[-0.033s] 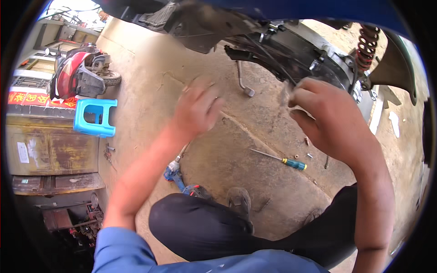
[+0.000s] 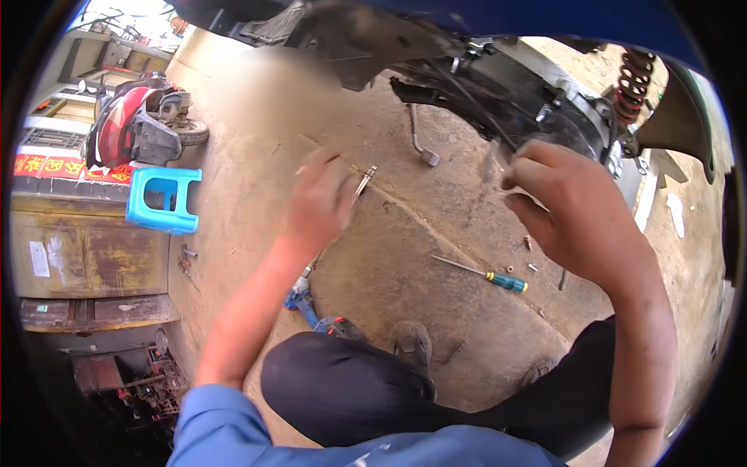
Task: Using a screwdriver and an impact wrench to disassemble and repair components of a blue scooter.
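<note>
My left hand [image 2: 317, 201] is over the floor at centre left, fingers bent and blurred. Beside its fingertips shows a small shiny metal piece [image 2: 364, 180], apparently on the floor; I cannot tell whether the hand touches it. My right hand [image 2: 556, 202] is curled at the near side of the raised vehicle's black casing [image 2: 537, 97], close to a thin black rod [image 2: 467, 97]. Its fingers are bent inward, and whatever they hold is hidden or too small to name. A screwdriver [image 2: 506, 281] with a green and yellow handle lies below, between my hands.
A blue power tool [image 2: 305, 305] lies by my left knee. A bent metal bar [image 2: 419, 140] and a small bolt [image 2: 532, 268] are on the concrete. At the left stand a blue plastic stool [image 2: 165, 201] and a red scooter [image 2: 128, 128]. A coil spring [image 2: 632, 86] hangs at the right.
My left hand has drawn back slightly to the left and down, and the shiny metal piece now shows beside it. My right hand has hardly moved.
</note>
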Motion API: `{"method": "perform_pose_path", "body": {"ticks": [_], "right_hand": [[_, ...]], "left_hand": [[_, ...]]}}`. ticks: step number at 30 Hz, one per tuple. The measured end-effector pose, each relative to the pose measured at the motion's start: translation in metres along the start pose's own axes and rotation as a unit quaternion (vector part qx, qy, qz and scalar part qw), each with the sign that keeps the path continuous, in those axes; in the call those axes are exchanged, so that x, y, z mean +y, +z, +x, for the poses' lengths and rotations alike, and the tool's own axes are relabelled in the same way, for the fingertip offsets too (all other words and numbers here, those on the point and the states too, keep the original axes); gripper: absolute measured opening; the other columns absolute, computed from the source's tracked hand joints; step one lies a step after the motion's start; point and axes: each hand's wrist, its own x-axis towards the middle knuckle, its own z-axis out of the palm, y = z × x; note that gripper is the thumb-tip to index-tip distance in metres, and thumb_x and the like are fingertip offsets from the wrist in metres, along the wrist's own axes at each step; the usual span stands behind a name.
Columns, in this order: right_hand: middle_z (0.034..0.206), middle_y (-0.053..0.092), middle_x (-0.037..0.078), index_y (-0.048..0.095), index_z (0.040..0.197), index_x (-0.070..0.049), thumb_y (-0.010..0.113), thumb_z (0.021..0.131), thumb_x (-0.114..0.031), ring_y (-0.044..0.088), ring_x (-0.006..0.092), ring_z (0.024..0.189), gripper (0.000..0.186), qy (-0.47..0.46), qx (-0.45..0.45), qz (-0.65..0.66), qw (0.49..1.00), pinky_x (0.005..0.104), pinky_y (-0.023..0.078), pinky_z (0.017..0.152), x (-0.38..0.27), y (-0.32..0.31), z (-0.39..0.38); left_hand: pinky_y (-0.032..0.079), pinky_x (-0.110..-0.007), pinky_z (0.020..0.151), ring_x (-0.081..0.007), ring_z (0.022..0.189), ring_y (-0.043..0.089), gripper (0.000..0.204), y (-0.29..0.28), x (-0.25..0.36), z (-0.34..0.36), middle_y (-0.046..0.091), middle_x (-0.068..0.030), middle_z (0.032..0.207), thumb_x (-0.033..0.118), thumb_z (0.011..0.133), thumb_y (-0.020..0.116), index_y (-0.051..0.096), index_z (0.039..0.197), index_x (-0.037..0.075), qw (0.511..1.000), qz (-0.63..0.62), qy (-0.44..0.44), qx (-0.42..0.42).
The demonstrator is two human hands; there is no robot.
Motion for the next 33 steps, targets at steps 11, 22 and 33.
{"method": "perform_pose_path", "body": {"ticks": [11, 22, 33], "right_hand": [[0.09, 0.066, 0.014, 0.069, 0.094, -0.003, 0.071, 0.087, -0.009, 0.067, 0.0353, 0.084, 0.009, -0.022, -0.149, 0.155, 0.976, 0.044, 0.053, 0.072, -0.053, 0.069, 0.007], [0.092, 0.069, 0.017, 0.072, 0.102, -0.002, 0.071, 0.091, -0.016, 0.068, 0.0334, 0.083, 0.017, 0.06, -0.193, 0.244, 0.949, 0.0414, 0.053, 0.074, -0.075, 0.161, 0.009], [0.105, 0.067, 0.009, 0.055, 0.141, 0.005, 0.053, 0.109, -0.039, 0.06, 0.0126, 0.079, 0.054, 0.364, -0.071, 0.477, 0.797, 0.0293, 0.052, 0.073, -0.06, 0.174, 0.02]], "left_hand": [[0.058, -0.041, 0.078, -0.0299, 0.091, 0.07, 0.051, 0.041, -0.095, -0.445, 0.07, -0.0158, 0.107, 0.018, 0.083, 0.085, 0.061, 0.12, -0.007, 0.638, -0.185, -0.746, 0.056], [0.05, -0.035, 0.051, -0.0188, 0.054, 0.058, 0.043, 0.053, -0.093, -0.415, 0.058, -0.0036, 0.068, 0.052, 0.094, 0.073, 0.06, 0.095, 0.011, 0.443, -0.562, -0.673, 0.187], [0.051, -0.04, 0.053, -0.0247, 0.056, 0.06, 0.042, 0.001, -0.012, -0.362, 0.059, -0.0104, 0.071, 0.036, 0.095, 0.074, 0.057, 0.114, 0.003, 0.534, -0.702, -0.412, 0.228]]}}
